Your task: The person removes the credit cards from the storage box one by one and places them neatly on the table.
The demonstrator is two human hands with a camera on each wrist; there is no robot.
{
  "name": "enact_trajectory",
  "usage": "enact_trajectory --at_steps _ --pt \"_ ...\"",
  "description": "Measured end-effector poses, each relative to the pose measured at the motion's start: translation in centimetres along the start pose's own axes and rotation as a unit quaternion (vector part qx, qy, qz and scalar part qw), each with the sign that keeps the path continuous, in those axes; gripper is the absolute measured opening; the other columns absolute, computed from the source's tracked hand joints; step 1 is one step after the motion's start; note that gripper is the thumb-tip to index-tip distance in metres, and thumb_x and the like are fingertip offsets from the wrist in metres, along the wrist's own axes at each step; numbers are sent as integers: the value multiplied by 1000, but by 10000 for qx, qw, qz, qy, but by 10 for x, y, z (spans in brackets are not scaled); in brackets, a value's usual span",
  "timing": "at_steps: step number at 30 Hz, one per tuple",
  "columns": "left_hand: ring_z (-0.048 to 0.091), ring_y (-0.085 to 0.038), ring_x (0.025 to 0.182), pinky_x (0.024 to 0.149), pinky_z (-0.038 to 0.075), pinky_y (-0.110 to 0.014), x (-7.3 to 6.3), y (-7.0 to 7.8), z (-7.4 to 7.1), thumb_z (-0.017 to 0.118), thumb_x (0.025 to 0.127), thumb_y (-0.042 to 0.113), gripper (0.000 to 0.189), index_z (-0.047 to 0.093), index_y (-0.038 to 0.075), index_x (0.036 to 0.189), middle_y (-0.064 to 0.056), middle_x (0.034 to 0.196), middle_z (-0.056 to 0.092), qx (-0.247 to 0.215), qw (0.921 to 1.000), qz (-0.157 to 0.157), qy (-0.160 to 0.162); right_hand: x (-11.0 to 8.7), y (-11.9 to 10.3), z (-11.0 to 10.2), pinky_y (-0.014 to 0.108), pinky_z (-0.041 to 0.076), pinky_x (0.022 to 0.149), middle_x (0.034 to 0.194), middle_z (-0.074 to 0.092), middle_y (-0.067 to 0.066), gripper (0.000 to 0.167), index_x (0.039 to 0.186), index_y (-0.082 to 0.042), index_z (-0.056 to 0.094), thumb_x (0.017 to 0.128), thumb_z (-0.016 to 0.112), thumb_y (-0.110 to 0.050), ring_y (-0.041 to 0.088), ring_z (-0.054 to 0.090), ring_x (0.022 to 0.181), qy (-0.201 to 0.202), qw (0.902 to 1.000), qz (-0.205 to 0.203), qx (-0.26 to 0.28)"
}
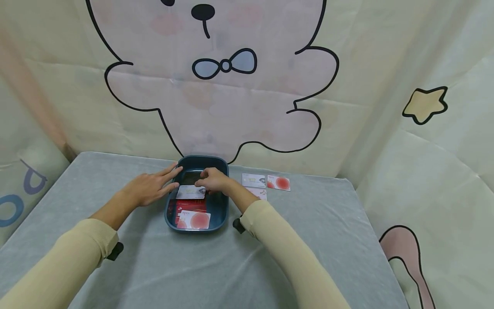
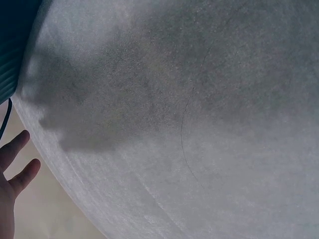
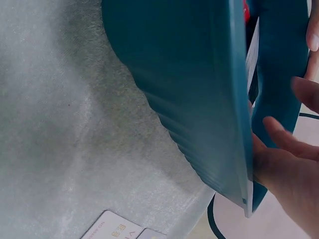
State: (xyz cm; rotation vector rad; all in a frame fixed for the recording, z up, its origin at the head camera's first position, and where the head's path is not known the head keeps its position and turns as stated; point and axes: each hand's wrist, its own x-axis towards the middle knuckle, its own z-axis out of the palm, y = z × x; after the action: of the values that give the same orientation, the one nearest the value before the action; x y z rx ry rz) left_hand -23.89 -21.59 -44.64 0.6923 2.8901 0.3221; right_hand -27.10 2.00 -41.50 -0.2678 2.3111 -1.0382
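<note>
A dark blue bin (image 1: 223,214) stands on the cloth-covered table. Inside it, a white card (image 1: 191,193) lies above red cards (image 1: 196,206), with a white card bearing a red circle (image 1: 199,220) at the near end and a dark card (image 1: 191,177) toward the far end. My left hand (image 1: 154,186) rests at the bin's left rim, fingers extended. My right hand (image 1: 214,180) reaches over the right rim, its fingertips beside the white card's right end. In the right wrist view, thumb and forefinger stand apart; the lower fingers are hidden behind the bin wall.
Right of the bin lie a white card (image 1: 253,180), a card with a red circle (image 1: 278,183) and a pale pink card (image 1: 257,194) partly behind my forearm. A printed curtain (image 1: 366,141) hangs behind the grey table cloth (image 1: 308,223).
</note>
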Motion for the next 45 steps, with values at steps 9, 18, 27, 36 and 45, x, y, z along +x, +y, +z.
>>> enact_trajectory --at_steps 9,18,27,36,45 --pt "56 -44 123 97 45 -61 1 1 0 41 105 47 65 25 14 159 -18 163 20 18 10000 35 2 -6 -4 5 36 52 93 121 65 12 31 120 -2 70 89 70 0 22 58 99 510 9978 -115 -419" --pt "57 -44 122 97 46 -60 1 4 0 41 106 46 64 26 12 158 -19 163 21 0 9999 109 38 -10 -8 10 32 55 89 121 66 12 21 112 -1 75 94 64 1 23 59 99 422 9986 -78 -293" --pt "58 -44 120 97 46 -60 2 6 1 42 105 45 64 26 12 158 -19 163 20 -3 10000 89 25 -12 -7 9 31 54 89 121 66 12 22 111 -1 75 95 61 2 22 58 100 382 9987 -196 -284" --pt "56 -46 122 100 43 -63 1 7 -2 42 106 45 65 25 12 158 -20 163 19 -66 9999 80 -40 -16 1 -2 25 53 80 117 68 9 24 109 -3 77 92 62 5 17 58 94 259 9966 -543 -554" --pt "54 -47 124 100 42 -63 0 3 -1 41 105 47 66 24 12 159 -21 163 19 -7 10000 6 -66 -32 2 -25 23 55 81 123 65 10 24 111 -3 76 95 59 5 21 58 98 16 9901 -1154 -793"
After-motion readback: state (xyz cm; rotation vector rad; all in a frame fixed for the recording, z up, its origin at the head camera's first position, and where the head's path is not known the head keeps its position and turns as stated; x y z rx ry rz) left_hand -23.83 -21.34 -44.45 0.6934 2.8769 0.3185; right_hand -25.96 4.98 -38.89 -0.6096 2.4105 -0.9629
